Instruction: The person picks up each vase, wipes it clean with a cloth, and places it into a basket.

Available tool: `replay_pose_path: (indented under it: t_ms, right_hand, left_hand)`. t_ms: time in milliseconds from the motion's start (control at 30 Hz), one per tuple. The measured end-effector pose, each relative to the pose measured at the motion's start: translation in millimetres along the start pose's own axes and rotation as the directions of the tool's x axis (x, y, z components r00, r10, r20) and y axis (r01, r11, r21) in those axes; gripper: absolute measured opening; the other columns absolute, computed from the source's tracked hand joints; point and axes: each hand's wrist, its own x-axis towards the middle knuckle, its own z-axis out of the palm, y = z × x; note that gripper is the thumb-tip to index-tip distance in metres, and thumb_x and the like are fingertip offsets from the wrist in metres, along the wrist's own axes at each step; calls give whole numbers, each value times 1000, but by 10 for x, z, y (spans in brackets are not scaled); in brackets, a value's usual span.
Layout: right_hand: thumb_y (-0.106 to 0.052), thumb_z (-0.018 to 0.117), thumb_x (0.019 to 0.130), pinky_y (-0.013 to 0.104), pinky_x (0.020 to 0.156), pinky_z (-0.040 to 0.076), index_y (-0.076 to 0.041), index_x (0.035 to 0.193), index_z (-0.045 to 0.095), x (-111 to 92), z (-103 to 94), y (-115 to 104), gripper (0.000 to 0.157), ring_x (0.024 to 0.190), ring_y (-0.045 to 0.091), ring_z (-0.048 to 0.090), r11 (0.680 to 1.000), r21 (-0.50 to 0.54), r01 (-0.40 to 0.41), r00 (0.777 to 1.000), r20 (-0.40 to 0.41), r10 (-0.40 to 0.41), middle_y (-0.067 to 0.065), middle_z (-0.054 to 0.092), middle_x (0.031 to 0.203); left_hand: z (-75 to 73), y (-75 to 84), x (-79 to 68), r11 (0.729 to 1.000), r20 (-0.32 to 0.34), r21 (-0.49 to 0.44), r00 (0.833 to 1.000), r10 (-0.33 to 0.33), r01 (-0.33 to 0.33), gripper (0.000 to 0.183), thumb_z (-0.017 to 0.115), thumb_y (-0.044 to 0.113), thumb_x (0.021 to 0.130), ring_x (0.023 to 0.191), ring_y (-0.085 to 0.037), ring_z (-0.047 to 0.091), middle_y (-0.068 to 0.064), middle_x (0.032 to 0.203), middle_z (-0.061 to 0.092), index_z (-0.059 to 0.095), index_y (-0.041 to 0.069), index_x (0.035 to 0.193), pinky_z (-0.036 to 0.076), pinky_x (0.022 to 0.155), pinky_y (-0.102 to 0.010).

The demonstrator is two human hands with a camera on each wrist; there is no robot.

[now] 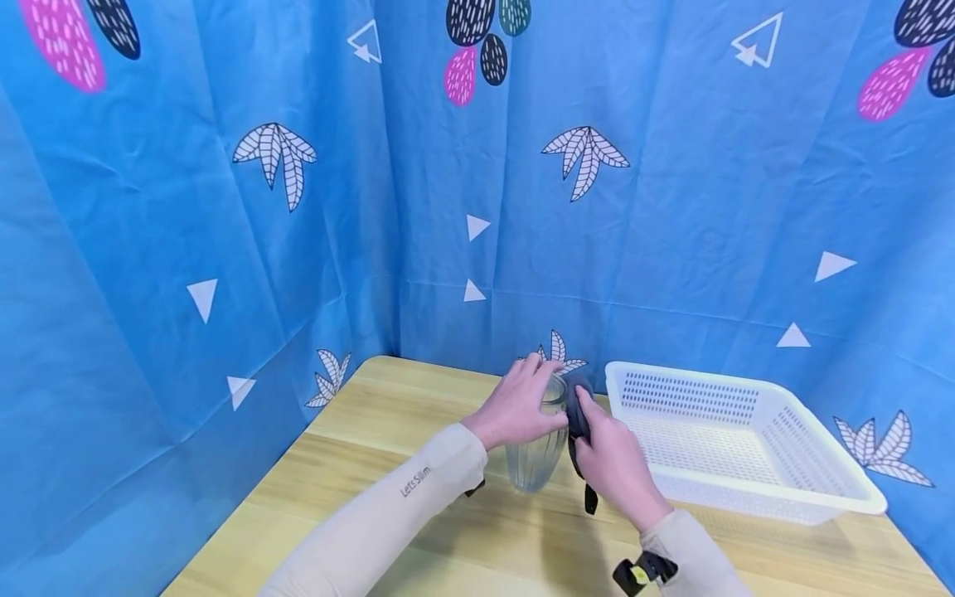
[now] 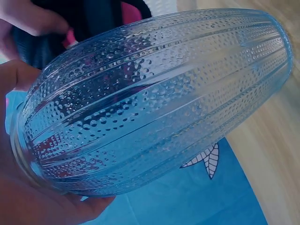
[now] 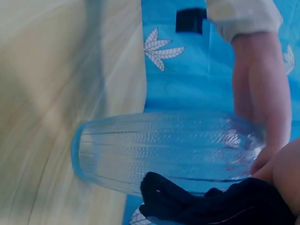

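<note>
Head view showed us the left hand (image 1: pixel 522 406) gripping a clear glass vase (image 1: pixel 530 464) round its neck, fingers and thumb curled about the rim so that they partly covered its mouth. We saw the vase at the middle of the bench (image 1: pixel 373 423), mouth up and base down; whether that base touched the wood or hung just above it, we could not quite tell. The right hand (image 1: pixel 615 452) was closed on a piece of dark fabric (image 1: pixel 575 414), which lay along the vase's right side, with a loose end hanging below the fingers. In the left wrist view we noticed pink patches by the fabric, much of which the ribbed, dimpled glass obscured.

To the right we had a white perforated basket (image 1: pixel 690 400) on the bench, its near left corner partly behind the right hand. That hand and the fabric stood between vase and basket, while the bench to the vase's left gave us bare wood. Behind everything hung a blue curtain (image 1: pixel 336 207) printed with leaves, triangles and drop shapes. We also saw pale sleeves (image 1: pixel 388 506) on both arms and a black device (image 1: pixel 645 572) at the right wrist.
</note>
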Motion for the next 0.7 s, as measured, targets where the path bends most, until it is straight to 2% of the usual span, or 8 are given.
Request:
replay_pose_path:
  t_ms: [133, 233, 367, 500, 700]
  right_hand:
    - [-1, 64, 86, 55, 86, 53, -1, 155, 36, 63, 85, 75, 74, 106, 44, 67, 997, 24, -67, 994, 89, 65, 29, 63, 129]
    - [-3, 66, 88, 54, 86, 53, 0, 154, 36, 64, 196, 151, 73, 106, 43, 67, 995, 39, -96, 984, 154, 89, 30, 66, 122]
    - [-5, 71, 86, 49, 76, 54, -3, 143, 51, 33, 381, 259, 61, 93, 36, 70, 995, 27, -93, 972, 218, 85, 24, 72, 107]
    - [-7, 73, 85, 44, 69, 51, -4, 129, 59, -34, 536, 354, 46, 82, 29, 68, 996, 5, -84, 958, 276, 79, 18, 73, 99]
    - [-6, 73, 84, 43, 74, 52, 4, 141, 52, -106, 558, 404, 62, 91, 27, 68, 994, 25, -104, 949, 301, 91, 23, 71, 112]
  left_hand:
    - [2, 4, -4, 1000, -1, -3, 1000, 4, -4, 75, 66, 45, 85, 127, -23, 45, -1, 135, 45, 40, 22, 152, 44, 103, -39]
    - [0, -1, -21, 1000, 4, -3, 1000, 3, -3, 75, 65, 43, 85, 127, -22, 45, -1, 137, 45, 39, 22, 152, 44, 103, -40]
    - [-12, -10, -35, 1000, 0, 0, 1000, 4, -4, 74, 64, 43, 85, 128, -22, 44, -1, 139, 45, 39, 23, 152, 44, 103, -40]
    - [-12, -12, -30, 1000, -11, 6, 1000, 14, -14, 72, 64, 43, 85, 126, -22, 45, -1, 137, 46, 42, 21, 150, 44, 102, -41]
    - [15, 0, -20, 1000, -2, 22, 1000, 8, -8, 69, 63, 46, 87, 124, -21, 46, 0, 135, 47, 44, 22, 149, 46, 99, -41]
